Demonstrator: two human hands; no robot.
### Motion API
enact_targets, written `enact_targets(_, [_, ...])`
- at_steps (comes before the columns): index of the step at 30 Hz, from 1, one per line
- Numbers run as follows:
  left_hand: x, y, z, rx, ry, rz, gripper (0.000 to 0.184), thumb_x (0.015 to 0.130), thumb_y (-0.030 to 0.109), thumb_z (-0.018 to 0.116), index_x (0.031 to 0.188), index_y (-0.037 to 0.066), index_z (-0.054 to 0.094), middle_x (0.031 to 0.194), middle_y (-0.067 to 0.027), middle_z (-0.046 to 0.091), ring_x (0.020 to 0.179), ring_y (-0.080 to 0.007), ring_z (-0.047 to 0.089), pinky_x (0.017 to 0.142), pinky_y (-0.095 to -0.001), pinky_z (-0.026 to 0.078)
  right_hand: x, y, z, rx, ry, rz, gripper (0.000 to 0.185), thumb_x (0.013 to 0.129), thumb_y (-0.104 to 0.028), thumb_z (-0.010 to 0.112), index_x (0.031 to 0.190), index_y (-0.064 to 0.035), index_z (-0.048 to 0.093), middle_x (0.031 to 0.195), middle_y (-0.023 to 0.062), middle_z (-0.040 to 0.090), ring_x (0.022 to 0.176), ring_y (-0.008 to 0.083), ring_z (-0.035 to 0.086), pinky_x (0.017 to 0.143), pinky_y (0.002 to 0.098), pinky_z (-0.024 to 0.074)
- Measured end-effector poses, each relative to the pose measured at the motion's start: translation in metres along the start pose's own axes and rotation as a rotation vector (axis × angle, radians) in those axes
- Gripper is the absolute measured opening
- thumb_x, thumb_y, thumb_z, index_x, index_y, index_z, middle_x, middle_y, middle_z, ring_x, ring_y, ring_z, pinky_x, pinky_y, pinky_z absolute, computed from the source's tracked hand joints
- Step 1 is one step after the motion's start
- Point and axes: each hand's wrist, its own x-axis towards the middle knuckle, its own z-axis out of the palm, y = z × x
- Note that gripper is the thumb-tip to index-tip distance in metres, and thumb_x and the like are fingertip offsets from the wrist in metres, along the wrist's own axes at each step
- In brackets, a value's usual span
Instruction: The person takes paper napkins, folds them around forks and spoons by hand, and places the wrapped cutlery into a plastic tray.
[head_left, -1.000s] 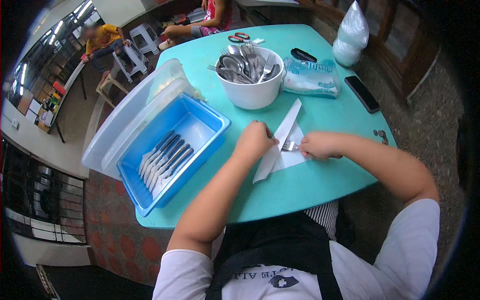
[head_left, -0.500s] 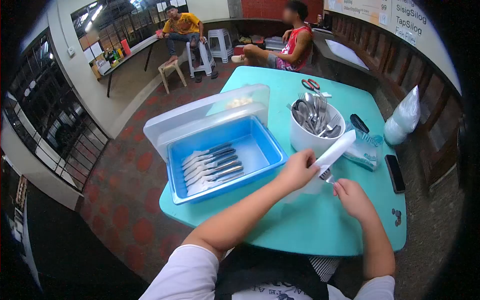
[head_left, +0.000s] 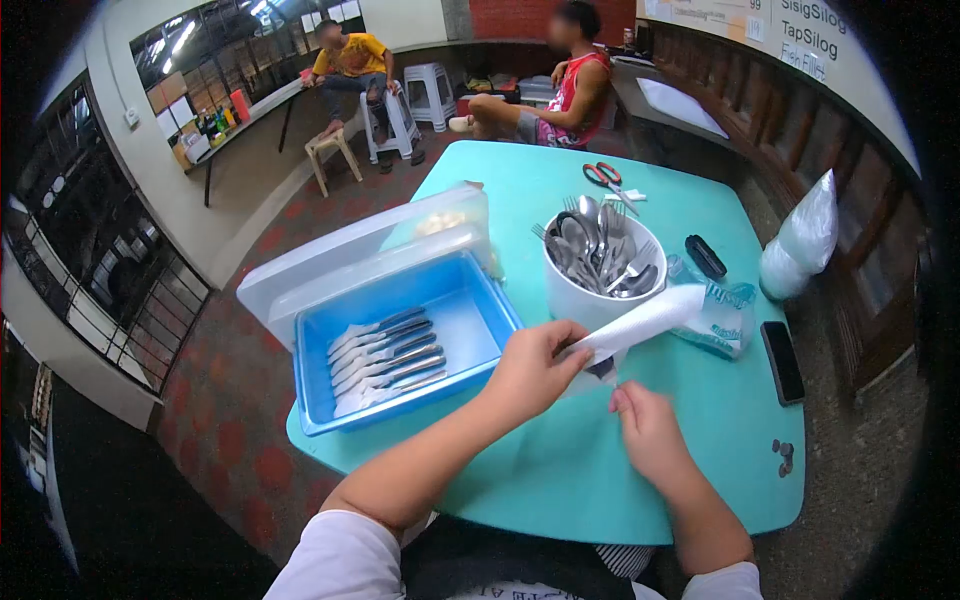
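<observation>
My left hand is closed on a white paper napkin, which slants up to the right. Under the napkin's lower edge shows the dark metal head of a fork, mostly covered. My right hand pinches the fork's narrow handle just below, its fingers hiding most of it. To the left, a blue plastic tub holds a row of several wrapped utensils, their handles bare and their other ends in white paper. Beyond my hands stands a white bucket full of loose spoons and forks.
A clear lid leans behind the tub. Around the turquoise table lie scissors, a plastic napkin pack, a black object, a phone and coins. Two people sit beyond.
The view has shifted, so the tub and bucket appear farther left and lower. The napkin now covers more of the fork, whose tines showed before. Both hands keep their grip.
</observation>
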Motion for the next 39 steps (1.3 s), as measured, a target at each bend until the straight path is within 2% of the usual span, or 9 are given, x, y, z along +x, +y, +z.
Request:
enact_targets(8, [-0.009, 0.02, -0.015, 0.081, -0.159, -0.039, 0.017, 0.089, 0.007, 0.068, 0.103, -0.003, 0.069, 0.085, -0.0075, 0.071, 0.078, -0.0084, 0.061, 0.07, -0.0286, 0.051, -0.016, -0.023, -0.012, -0.064, -0.264, 0.049, 0.024, 0.098, -0.02, 0.052, 0.09, 0.0, 0.061, 0.082, 0.0256, 0.062, 0.078, 0.0423, 0.062, 0.067, 0.0469, 0.0478])
enact_targets(11, [-0.013, 0.012, -0.01, -0.01, -0.239, -0.108, 0.017, 0.088, 0.006, 0.068, 0.102, -0.002, 0.07, 0.083, -0.0104, 0.071, 0.076, -0.0115, 0.064, 0.07, -0.03, 0.052, -0.024, -0.037, -0.026, -0.312, -0.177, -0.089, 0.019, 0.093, -0.019, 0.059, 0.087, -0.0009, 0.061, 0.082, 0.0214, 0.063, 0.077, 0.0392, 0.063, 0.067, 0.045, 0.05])
enact_targets(14, [-0.017, 0.019, -0.004, 0.146, -0.371, 0.023, 0.02, 0.086, 0.007, 0.069, 0.104, -0.002, 0.069, 0.083, -0.0142, 0.07, 0.074, -0.0157, 0.065, 0.07, -0.0317, 0.052, -0.041, -0.039, -0.033, -0.159, 0.238, -0.477, 0.018, 0.087, -0.018, 0.068, 0.084, -0.002, 0.06, 0.086, 0.0162, 0.065, 0.076, 0.0354, 0.065, 0.067, 0.0433, 0.0526])
enact_targets(15, [-0.021, 0.018, 0.001, 0.079, -0.416, 0.043, 0.021, 0.085, 0.008, 0.069, 0.104, -0.002, 0.068, 0.084, -0.0184, 0.069, 0.071, -0.0198, 0.066, 0.07, -0.0333, 0.052, -0.042, -0.043, -0.037, -0.149, 0.282, -0.568, 0.021, 0.082, -0.017, 0.073, 0.093, -0.0013, 0.063, 0.091, 0.0126, 0.065, 0.079, 0.0333, 0.065, 0.075, 0.0437, 0.0536])
enact_targets(21, [-0.033, 0.009, 0.021, 0.06, -0.507, 0.075, 0.022, 0.084, 0.007, 0.069, 0.105, -0.001, 0.068, 0.086, -0.0199, 0.069, 0.07, -0.0242, 0.065, 0.068, -0.036, 0.052, -0.03, -0.046, -0.034, -0.289, 0.036, -0.438, 0.039, 0.083, -0.016, 0.071, 0.118, 0.0002, 0.063, 0.097, 0.0164, 0.067, 0.088, 0.0351, 0.065, 0.083, 0.0461, 0.0506])
enact_targets(30, [-0.028, 0.007, 0.024, 0.106, -0.533, 0.045, 0.02, 0.083, 0.007, 0.07, 0.101, -0.001, 0.069, 0.087, -0.0198, 0.07, 0.073, -0.0259, 0.067, 0.069, -0.0354, 0.052, -0.02, -0.022, -0.03, -0.123, -0.079, -0.176, 0.023, 0.085, -0.018, 0.069, 0.101, -0.0021, 0.069, 0.081, 0.014, 0.064, 0.077, 0.034, 0.062, 0.071, 0.0458, 0.0472])
enact_targets(34, [-0.027, 0.005, 0.026, 0.14, -0.533, 0.031, 0.018, 0.082, 0.007, 0.07, 0.099, -0.001, 0.07, 0.085, -0.0196, 0.069, 0.073, -0.0261, 0.068, 0.068, -0.0354, 0.052, -0.018, -0.02, -0.033, -0.294, -0.105, -0.238, 0.016, 0.084, -0.019, 0.068, 0.091, -0.004, 0.068, 0.079, 0.0116, 0.063, 0.075, 0.0326, 0.061, 0.069, 0.0441, 0.0458])
enact_targets(37, [-0.027, 0.003, 0.026, 0.062, -0.51, 0.031, 0.018, 0.079, 0.004, 0.066, 0.094, -0.003, 0.07, 0.082, -0.0239, 0.067, 0.073, -0.0361, 0.067, 0.069, -0.0411, 0.052, -0.017, -0.014, -0.038, -0.39, -0.127, -0.273, 0.014, 0.084, -0.019, 0.068, 0.085, -0.0051, 0.067, 0.078, 0.0103, 0.062, 0.074, 0.0316, 0.061, 0.069, 0.0431, 0.0455])
enact_targets(39, [-0.025, 0.0, 0.026, 0.075, -0.485, 0.033, 0.018, 0.079, 0.004, 0.066, 0.095, -0.003, 0.07, 0.083, -0.0234, 0.068, 0.074, -0.0351, 0.068, 0.07, -0.0407, 0.052, -0.017, -0.015, -0.039, -0.403, -0.119, -0.266, 0.012, 0.084, -0.018, 0.068, 0.083, -0.0059, 0.067, 0.078, 0.0098, 0.061, 0.074, 0.0311, 0.061, 0.069, 0.0431, 0.0457])
